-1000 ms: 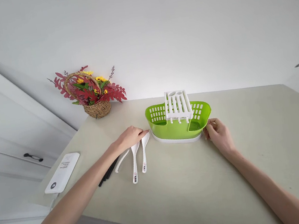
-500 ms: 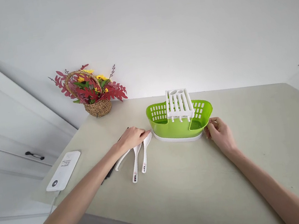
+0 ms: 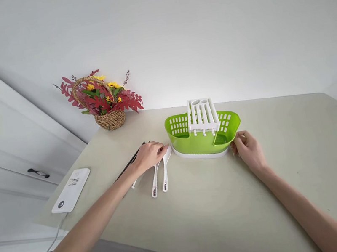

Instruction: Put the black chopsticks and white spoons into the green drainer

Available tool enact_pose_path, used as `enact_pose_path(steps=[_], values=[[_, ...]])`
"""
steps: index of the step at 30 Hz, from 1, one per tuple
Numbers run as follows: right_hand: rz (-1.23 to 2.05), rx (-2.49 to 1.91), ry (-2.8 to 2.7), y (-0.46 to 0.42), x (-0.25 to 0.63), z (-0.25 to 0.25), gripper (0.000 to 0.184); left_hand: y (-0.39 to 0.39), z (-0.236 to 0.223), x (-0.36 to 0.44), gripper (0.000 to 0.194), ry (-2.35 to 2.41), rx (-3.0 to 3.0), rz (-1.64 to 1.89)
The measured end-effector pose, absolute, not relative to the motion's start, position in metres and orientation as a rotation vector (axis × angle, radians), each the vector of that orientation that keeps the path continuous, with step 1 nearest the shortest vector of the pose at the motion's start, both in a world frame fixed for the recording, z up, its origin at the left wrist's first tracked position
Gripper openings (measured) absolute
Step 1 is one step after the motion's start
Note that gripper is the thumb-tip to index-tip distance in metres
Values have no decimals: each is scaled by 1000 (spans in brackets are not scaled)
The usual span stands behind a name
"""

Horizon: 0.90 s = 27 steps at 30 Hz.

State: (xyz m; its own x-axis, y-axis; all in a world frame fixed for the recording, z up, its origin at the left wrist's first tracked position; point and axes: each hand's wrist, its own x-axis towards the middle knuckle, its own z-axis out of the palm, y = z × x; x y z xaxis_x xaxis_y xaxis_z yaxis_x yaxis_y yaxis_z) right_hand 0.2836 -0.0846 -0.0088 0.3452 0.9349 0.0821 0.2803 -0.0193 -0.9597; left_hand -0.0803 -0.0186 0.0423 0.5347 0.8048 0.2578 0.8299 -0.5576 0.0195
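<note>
Head view, the only one: your left hand (image 3: 149, 155) is palm-down over the far ends of the utensils, and your right hand (image 3: 249, 151) sits by the right end of the green basket (image 3: 187, 146). Key relation: the right-hand spoon (image 3: 165, 175) lies on the surface (image 3: 265, 213) right at your left thumb, bowl away from you, handle pointing back at you, long axis roughly fore-and-aft; left is clearly the nearer hand. The left-hand spoon (image 3: 154, 183) lies just beside it, similar axis, bowl mostly under your hand. The basket is to the right of both, its base near the spoon bowl, long axis crosswise. Left fingers: tips hidden under the hand, can't tell if they're gripping. Right fingers: curled at the basket's end, can't tell if they pinch it or only rest there. Black sticks (image 3: 132, 161) run diagonally behind your left hand, partly covered; count unclear. A curved white utensil (image 3: 134, 185) mostly hides under your wrist. Materials: spoons look like smooth white plastic, printed marks near the handle ends. Basket is glossy, apparently plastic, rounded ends, square perforations, on a white oval base (image 3: 201, 155). White rack (image 3: 202, 116) across its middle: slotted, two oval holes, small front hooks.
</note>
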Motion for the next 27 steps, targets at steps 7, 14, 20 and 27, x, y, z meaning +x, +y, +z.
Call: enact_pose_path(steps=[7,14,20,27], values=[[762,-1532,-1137,-84,284,-9,15,-19,39,-84,48,-1320,-2628,-372],[758,-1511,-1135,-83,285,-11,23,-23,41,-82,43,-1257,-2589,-326],[754,-1518,-1134,-84,284,-10,22,-22,42,-85,29,-1265,-2560,-431],[763,-1541,-1122,-84,283,-9,17,-33,72,-53,40,-1108,-2295,-1145]])
